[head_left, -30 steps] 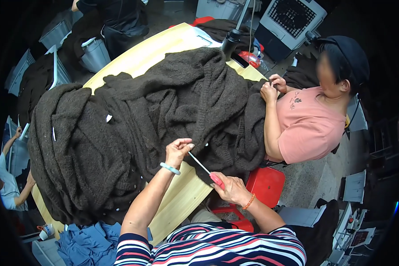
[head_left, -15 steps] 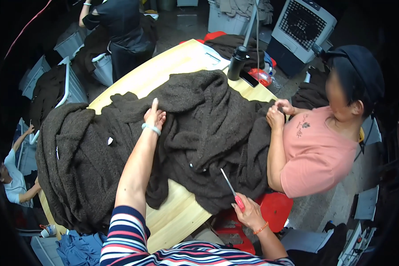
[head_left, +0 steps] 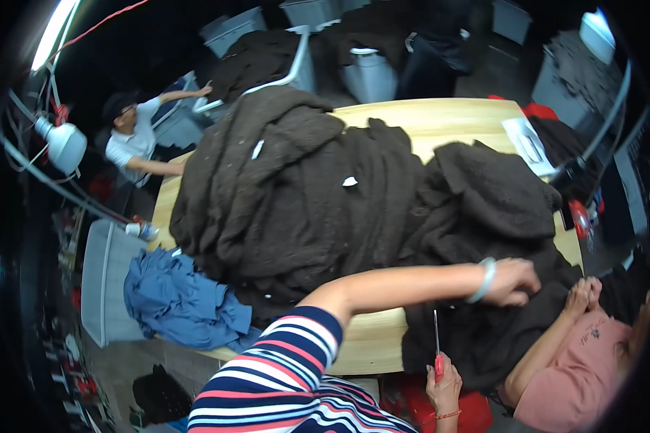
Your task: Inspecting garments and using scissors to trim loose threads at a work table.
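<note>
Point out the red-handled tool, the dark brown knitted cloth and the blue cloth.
Red-handled tool [head_left: 439,366]: head view, on its red handle.
Dark brown knitted cloth [head_left: 372,216]: head view, on folds near the heap's middle.
Blue cloth [head_left: 183,299]: head view, on the middle of its bunched pile.

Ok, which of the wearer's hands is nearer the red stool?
Right. The right hand, holding a red-handled tool, appears over the red stool; the left hand is farther away, over dark brown knit fabric.
</note>
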A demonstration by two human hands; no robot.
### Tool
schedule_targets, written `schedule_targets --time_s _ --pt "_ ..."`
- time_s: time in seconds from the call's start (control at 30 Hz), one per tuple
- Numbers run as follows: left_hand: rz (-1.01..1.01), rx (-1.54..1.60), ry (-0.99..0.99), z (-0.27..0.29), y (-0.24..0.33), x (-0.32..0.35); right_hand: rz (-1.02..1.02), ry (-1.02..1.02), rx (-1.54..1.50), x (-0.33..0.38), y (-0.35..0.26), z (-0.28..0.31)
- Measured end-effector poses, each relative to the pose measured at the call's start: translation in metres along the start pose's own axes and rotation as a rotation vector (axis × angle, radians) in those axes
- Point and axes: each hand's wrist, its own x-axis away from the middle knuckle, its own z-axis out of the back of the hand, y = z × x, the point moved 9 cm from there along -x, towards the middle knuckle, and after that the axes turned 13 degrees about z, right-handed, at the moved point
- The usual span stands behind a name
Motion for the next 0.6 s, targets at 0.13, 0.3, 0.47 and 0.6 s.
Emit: schedule_targets --time_s 0.13,0.3,0.47,0.6 --pt "0.053 -0.329 0.339 0.133 0.031 0.171 0.106 -0.142 0.051 -0.029 -0.028 -0.023" --pt "0.535 -0.99 1.174 0.318 0.096 0.426 0.217 -0.26 0.114 -0.053 -0.072 -0.064" --pt "0.981 -0.86 1.46 0.381 0.038 0.582 0.47 -0.331 0.144 -0.068 -0.162 -0.113" --pt "0.828 -0.328 1.549 0.348 -0.023 0.55 0.499 -0.3 0.198 -0.063 -0.224 -0.136"
